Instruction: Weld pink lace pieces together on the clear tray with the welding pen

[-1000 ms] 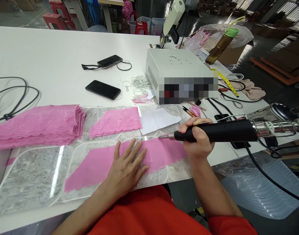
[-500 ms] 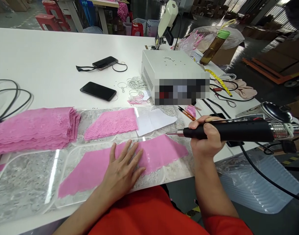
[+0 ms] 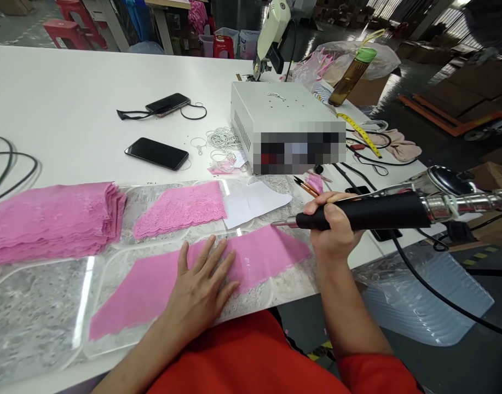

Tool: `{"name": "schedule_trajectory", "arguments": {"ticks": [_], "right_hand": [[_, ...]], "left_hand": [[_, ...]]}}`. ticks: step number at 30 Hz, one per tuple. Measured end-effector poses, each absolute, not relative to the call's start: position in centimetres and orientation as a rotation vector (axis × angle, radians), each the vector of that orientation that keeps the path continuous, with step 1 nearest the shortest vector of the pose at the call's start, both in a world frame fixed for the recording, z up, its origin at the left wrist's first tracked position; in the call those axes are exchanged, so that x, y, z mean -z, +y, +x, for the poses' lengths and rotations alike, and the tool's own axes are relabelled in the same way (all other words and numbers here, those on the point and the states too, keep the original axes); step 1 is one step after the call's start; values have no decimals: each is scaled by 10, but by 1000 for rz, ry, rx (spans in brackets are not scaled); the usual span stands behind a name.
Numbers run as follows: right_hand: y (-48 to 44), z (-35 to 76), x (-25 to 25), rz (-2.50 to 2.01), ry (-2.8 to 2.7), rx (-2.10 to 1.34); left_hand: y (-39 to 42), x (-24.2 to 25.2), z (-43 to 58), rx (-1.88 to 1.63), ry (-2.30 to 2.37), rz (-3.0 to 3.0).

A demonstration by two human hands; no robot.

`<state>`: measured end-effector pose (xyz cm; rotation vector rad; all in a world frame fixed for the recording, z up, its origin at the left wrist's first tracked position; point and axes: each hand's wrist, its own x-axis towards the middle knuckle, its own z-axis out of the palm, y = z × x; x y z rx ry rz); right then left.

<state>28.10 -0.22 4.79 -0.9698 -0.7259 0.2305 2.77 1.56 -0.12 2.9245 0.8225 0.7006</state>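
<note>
A flat pink fabric piece (image 3: 152,290) with angled ends lies on a clear plastic mat (image 3: 33,306). My left hand (image 3: 203,290) rests on it, palm down with fingers spread. In my right hand (image 3: 336,235) is a thick black corded hand tool (image 3: 369,210) with a thin metal tip. That tip is at the fabric's upper edge, near its peak; whether it touches I cannot tell. Just beyond lie a smaller pink lace piece (image 3: 189,208) and a white paper sheet (image 3: 254,203). To the left is a stack of pink lace fabric (image 3: 49,219).
A grey metal box (image 3: 283,104) stands at the back, with white cord loops (image 3: 224,138) beside it. Two phones lie left of it, the nearer phone (image 3: 156,153) flat. Pencils (image 3: 306,186), a yellow tape measure (image 3: 359,134) and black cables are on the right.
My viewpoint has shifted slightly, so everything sits a bit further left. The tool's back end is tilted slightly higher. Its tip stays near the fabric's peak, and my left hand keeps its place.
</note>
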Motion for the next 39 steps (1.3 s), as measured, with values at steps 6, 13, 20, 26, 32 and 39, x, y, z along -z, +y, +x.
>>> {"name": "schedule_trajectory", "arguments": {"ticks": [6,13,20,26,32,39], "right_hand": [[-12,288,-53,-970,-637,-210],[-32,298,-54,-1034,-596,-206],[-33,298,-52,-1009,-586,-214],[-27,295,-50,-1004,-631,-210],[-26,295,-47,-1024,-633,-216],[-26,295,-51,-1002,-647,-238]], "left_hand": [[15,3,29,-746,840,2854],[16,3,29,-765,829,2855],[16,2,29,-740,809,2889],[15,1,30,-774,828,2857],[16,1,29,-750,804,2898],[16,1,30,-763,811,2884]]}}
